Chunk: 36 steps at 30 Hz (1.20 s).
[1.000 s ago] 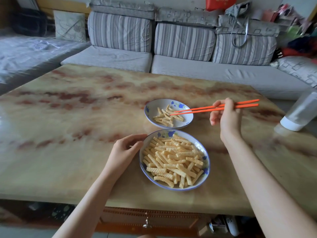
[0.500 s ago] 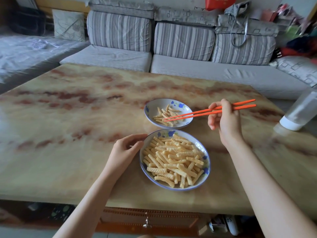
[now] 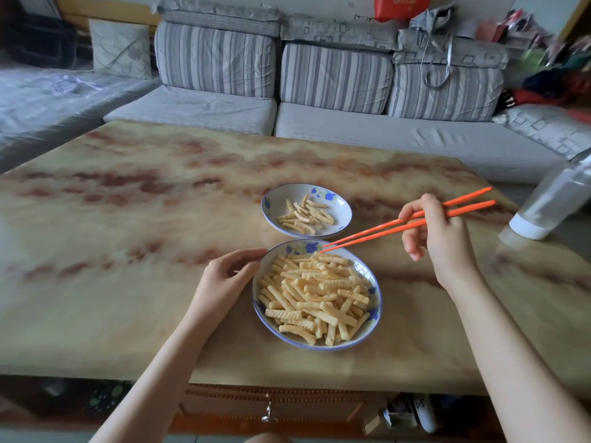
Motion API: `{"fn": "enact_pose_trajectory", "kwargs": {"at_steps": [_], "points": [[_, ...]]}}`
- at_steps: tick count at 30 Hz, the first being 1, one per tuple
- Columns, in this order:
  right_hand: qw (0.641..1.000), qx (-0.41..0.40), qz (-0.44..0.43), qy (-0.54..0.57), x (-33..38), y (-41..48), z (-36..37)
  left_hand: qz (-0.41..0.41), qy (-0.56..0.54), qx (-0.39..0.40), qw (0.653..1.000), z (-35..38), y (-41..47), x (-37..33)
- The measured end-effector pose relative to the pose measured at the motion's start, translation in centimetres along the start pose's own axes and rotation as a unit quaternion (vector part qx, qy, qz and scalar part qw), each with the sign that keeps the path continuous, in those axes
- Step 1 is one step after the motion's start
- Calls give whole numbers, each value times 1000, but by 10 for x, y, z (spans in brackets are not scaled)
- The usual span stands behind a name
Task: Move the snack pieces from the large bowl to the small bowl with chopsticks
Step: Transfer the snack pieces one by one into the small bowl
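Note:
The large bowl [image 3: 376, 302], white with a blue rim and blue flowers, sits near the table's front edge and is heaped with ridged yellow snack sticks [image 3: 315, 292]. Just behind it stands the small bowl [image 3: 343, 211] holding several sticks [image 3: 305, 215]. My right hand [image 3: 438, 238] grips a pair of orange chopsticks [image 3: 383, 227]; their tips are over the far rim of the large bowl and carry nothing. My left hand [image 3: 224, 282] rests on the table with fingers curled against the large bowl's left rim.
A clear plastic bottle with a white cap [image 3: 553, 203] lies tilted at the table's right edge. A grey striped sofa [image 3: 319, 107] runs behind the marble-patterned table [image 3: 128, 251]. Clutter and a drawer handle show under the front edge.
The chopstick tips left the small bowl and swung toward me to the far rim of the large bowl. My right hand shifted slightly right. My left hand stayed at the bowl's rim.

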State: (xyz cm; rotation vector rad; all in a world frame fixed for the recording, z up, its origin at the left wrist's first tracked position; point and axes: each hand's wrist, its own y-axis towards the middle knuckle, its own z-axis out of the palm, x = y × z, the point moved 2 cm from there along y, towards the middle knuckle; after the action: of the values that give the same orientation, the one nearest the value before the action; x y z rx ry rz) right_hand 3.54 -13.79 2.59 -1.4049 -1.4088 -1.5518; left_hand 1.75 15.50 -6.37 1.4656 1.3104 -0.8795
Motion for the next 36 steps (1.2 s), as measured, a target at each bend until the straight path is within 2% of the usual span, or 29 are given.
{"fn": "enact_pose_trajectory", "kwargs": {"at_steps": [18, 36], "points": [[999, -25, 15, 14, -9, -4, 4, 3, -4, -6, 1000, 1, 0, 0], [990, -80, 39, 111, -11, -3, 11, -24, -19, 10, 999, 1, 2, -5]]}}
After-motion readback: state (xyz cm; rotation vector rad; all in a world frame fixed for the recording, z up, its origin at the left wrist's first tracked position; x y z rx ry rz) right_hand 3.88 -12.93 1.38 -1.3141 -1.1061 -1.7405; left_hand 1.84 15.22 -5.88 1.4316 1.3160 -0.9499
